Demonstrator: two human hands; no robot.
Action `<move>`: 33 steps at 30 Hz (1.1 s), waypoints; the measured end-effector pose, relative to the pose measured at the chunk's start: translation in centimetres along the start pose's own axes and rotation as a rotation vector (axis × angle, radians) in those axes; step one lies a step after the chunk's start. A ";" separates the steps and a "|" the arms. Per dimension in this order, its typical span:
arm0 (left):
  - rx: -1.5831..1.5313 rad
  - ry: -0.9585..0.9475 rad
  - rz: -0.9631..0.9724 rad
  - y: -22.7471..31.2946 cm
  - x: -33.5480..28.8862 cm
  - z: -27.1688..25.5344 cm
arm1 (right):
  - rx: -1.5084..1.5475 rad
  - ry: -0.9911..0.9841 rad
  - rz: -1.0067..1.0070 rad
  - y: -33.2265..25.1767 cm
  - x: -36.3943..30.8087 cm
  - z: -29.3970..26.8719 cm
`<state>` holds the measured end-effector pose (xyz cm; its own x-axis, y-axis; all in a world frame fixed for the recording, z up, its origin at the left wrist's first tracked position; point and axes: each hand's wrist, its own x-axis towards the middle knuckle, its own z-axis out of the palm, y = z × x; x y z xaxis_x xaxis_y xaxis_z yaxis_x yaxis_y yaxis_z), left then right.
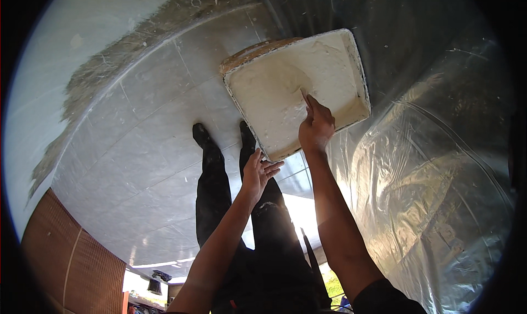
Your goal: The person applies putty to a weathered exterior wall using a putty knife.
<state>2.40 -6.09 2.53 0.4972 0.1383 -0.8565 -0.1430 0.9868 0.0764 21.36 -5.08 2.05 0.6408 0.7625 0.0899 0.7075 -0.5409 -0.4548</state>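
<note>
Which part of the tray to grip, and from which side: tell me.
Probably the tray's rim at its near corner, from the person's side: the raised edge offers a hold outside the pale mix, and the left hand is right by that corner. The right hand is occupied, holding a thin tool.

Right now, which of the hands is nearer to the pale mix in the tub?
Right. The right hand is over the pale mix, gripping a thin tool; the left hand is lower, by the outside of the tub's near-left corner.
</note>
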 end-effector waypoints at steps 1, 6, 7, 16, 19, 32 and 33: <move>0.003 -0.001 -0.004 -0.1 0.0 -0.2 | -0.077 -0.042 -0.007 -0.8 -0.1 1.0; -0.003 0.029 0.006 0.3 -0.3 -0.7 | 0.007 -0.010 0.029 -0.7 1.4 -0.7; -0.003 0.022 0.004 0.2 -0.1 -0.6 | -0.046 0.069 0.090 0.7 1.5 -0.9; -0.020 0.011 -0.009 0.5 -0.4 -0.1 | -0.069 -0.026 0.176 2.6 0.0 -3.4; -0.018 0.035 0.001 0.5 -0.5 -0.6 | -0.145 -0.249 0.172 1.6 -1.6 -2.8; -0.010 0.007 -0.006 0.3 -0.3 -0.1 | -0.235 -0.040 0.472 2.5 0.6 -3.0; -0.010 0.022 -0.006 0.4 -0.3 -0.3 | -0.219 -0.120 0.411 1.8 0.4 -2.8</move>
<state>1.89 -5.74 2.65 0.4794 0.1309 -0.8678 -0.1492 0.9866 0.0664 23.76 -6.74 3.73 0.8507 0.4985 -0.1668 0.4573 -0.8583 -0.2328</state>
